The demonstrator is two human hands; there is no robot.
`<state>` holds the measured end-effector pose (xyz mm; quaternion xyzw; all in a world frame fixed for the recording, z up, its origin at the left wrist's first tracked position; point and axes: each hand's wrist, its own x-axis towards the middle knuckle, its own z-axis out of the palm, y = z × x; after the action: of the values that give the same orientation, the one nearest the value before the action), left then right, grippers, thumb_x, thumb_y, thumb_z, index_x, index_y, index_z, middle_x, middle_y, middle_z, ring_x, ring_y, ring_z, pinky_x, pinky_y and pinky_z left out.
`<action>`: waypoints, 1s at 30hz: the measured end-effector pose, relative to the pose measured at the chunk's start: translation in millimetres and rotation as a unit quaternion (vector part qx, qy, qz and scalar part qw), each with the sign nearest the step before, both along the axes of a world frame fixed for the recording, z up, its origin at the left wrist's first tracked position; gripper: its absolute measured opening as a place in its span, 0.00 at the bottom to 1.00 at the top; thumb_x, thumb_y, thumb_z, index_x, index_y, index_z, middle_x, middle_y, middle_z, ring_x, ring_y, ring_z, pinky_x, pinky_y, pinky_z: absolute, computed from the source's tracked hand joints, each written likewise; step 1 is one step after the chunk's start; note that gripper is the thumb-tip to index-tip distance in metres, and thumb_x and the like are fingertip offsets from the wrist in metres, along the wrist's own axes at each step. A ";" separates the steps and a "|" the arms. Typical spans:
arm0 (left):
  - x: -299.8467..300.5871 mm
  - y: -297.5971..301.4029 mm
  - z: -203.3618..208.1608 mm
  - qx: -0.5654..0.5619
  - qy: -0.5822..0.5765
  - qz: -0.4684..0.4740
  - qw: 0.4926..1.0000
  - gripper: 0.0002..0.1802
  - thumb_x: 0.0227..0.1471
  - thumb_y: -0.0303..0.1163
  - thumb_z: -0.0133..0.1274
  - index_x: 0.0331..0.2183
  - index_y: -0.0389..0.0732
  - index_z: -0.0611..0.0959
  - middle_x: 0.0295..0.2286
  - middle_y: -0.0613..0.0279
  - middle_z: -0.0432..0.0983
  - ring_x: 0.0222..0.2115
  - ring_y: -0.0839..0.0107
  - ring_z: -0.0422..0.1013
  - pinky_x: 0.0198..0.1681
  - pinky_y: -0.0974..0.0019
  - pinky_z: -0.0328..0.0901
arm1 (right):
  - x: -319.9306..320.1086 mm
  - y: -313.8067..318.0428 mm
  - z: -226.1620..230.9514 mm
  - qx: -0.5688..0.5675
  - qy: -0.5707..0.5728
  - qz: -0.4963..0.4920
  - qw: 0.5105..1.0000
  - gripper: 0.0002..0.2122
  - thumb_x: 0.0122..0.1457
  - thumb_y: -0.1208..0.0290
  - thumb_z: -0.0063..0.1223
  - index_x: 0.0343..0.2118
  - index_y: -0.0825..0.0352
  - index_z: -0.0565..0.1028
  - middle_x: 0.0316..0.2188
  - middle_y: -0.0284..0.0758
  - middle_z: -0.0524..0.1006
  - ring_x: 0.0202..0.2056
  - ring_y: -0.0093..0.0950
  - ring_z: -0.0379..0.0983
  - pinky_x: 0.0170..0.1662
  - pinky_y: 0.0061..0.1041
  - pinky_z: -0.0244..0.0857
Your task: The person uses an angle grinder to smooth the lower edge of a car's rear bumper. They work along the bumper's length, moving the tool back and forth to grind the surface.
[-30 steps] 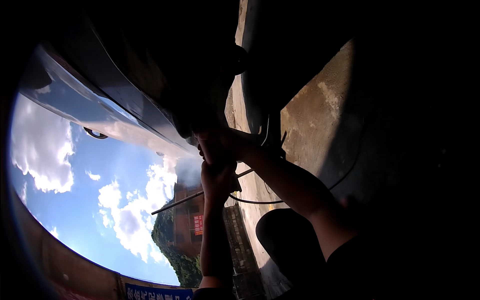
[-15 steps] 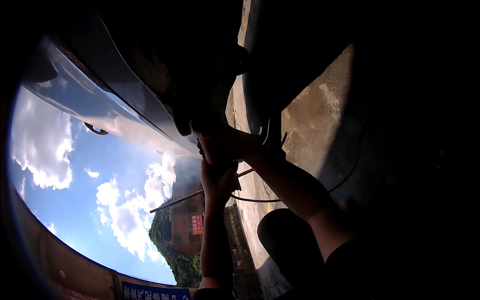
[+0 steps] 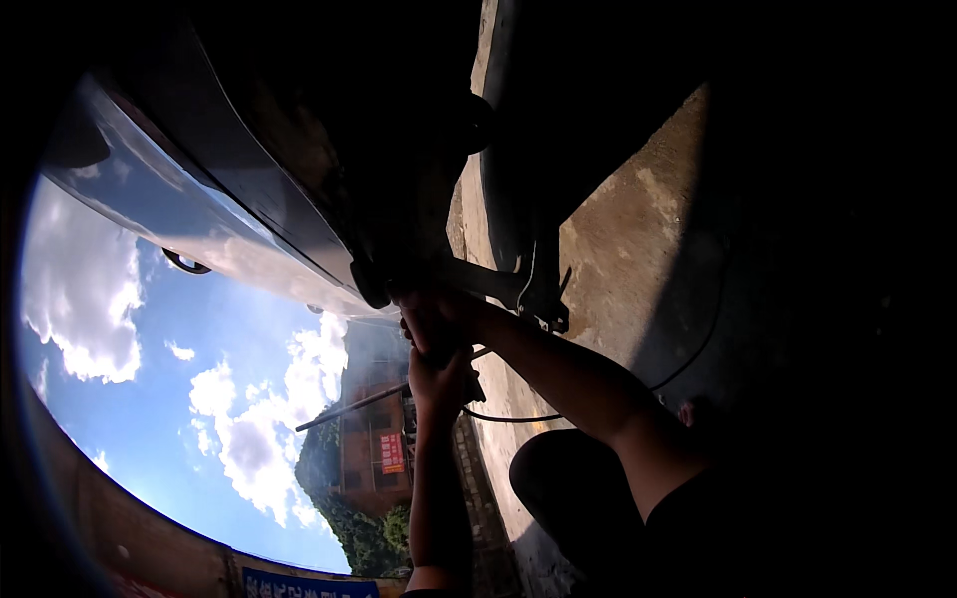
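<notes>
Both my hands meet at the dark underside of a pale, shiny car body (image 3: 249,224). My left hand (image 3: 437,384) is closed round the lower part of a dark hand tool (image 3: 477,387), which is mostly hidden in shadow and by my fingers. A black hose (image 3: 518,420) leads away from the tool's base. Just above, my right hand (image 3: 454,317) wraps the tool's upper part, close to the car's dark lower edge (image 3: 371,284). The tool's front end cannot be made out.
Behind my hands a dark metal arm (image 3: 498,284) reaches toward the sunlit concrete (image 3: 628,219). A long thin rod (image 3: 349,407) sticks out past my left hand. My bent knee (image 3: 563,478) is near my right forearm. Deep shadow covers the right side.
Both hands and the tool have shifted slightly lower in the picture, and more of the dark metal arm shows behind them. The hose has moved down a little. The grip is unchanged.
</notes>
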<state>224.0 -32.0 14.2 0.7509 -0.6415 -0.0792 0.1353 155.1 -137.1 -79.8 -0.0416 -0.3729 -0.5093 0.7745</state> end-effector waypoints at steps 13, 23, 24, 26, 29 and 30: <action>-12.9 -11.0 -2.5 -0.029 0.015 -0.096 0.995 0.22 0.48 0.22 0.62 0.44 0.35 0.71 0.30 0.60 0.77 0.25 0.72 0.76 0.28 0.69 0.73 | -0.6 -6.6 -0.4 0.017 0.021 -0.078 0.997 0.20 0.55 0.59 0.62 0.47 0.66 0.75 0.32 0.37 0.79 0.34 0.29 0.78 0.41 0.31 0.74; -33.2 -9.8 -13.4 -0.066 -0.053 -0.074 0.994 0.24 0.48 0.23 0.63 0.45 0.34 0.70 0.29 0.61 0.75 0.24 0.75 0.74 0.26 0.70 0.70 | -11.0 -20.9 -6.2 -0.040 0.014 -0.018 0.999 0.19 0.55 0.60 0.61 0.45 0.67 0.75 0.31 0.37 0.78 0.33 0.30 0.78 0.40 0.32 0.74; -34.2 -9.4 -13.7 -0.064 -0.047 -0.072 0.994 0.24 0.48 0.23 0.63 0.44 0.34 0.70 0.29 0.61 0.75 0.24 0.75 0.73 0.26 0.70 0.70 | -10.1 -19.4 -7.2 -0.039 0.012 -0.013 0.999 0.19 0.55 0.60 0.61 0.45 0.67 0.75 0.31 0.37 0.78 0.33 0.30 0.78 0.39 0.32 0.74; -40.4 -9.8 -17.8 -0.069 -0.032 -0.082 0.994 0.22 0.48 0.23 0.64 0.43 0.33 0.71 0.28 0.61 0.75 0.22 0.76 0.73 0.25 0.71 0.70 | -14.8 -18.5 -10.1 -0.040 0.009 -0.015 0.999 0.19 0.55 0.60 0.61 0.45 0.67 0.75 0.31 0.37 0.78 0.33 0.30 0.78 0.39 0.32 0.74; -44.2 -4.5 -25.0 -0.094 -0.020 -0.098 0.990 0.20 0.48 0.23 0.63 0.41 0.33 0.71 0.28 0.61 0.75 0.23 0.76 0.73 0.25 0.72 0.69 | -20.3 -19.6 -14.0 -0.040 0.005 -0.017 0.999 0.19 0.55 0.60 0.61 0.44 0.67 0.75 0.31 0.37 0.78 0.32 0.29 0.77 0.39 0.32 0.74; -42.9 -3.6 -26.4 -0.098 -0.017 -0.102 0.990 0.20 0.49 0.23 0.63 0.42 0.33 0.71 0.29 0.61 0.75 0.24 0.77 0.73 0.25 0.72 0.69 | -21.4 -18.9 -14.5 -0.041 0.003 -0.013 0.999 0.18 0.55 0.61 0.61 0.44 0.67 0.75 0.31 0.37 0.78 0.32 0.29 0.77 0.39 0.32 0.74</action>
<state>181.1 -35.6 -12.2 0.6656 -0.7219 -0.0167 0.1884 133.7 -156.0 -94.3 -0.0797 -0.3908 -0.5030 0.7667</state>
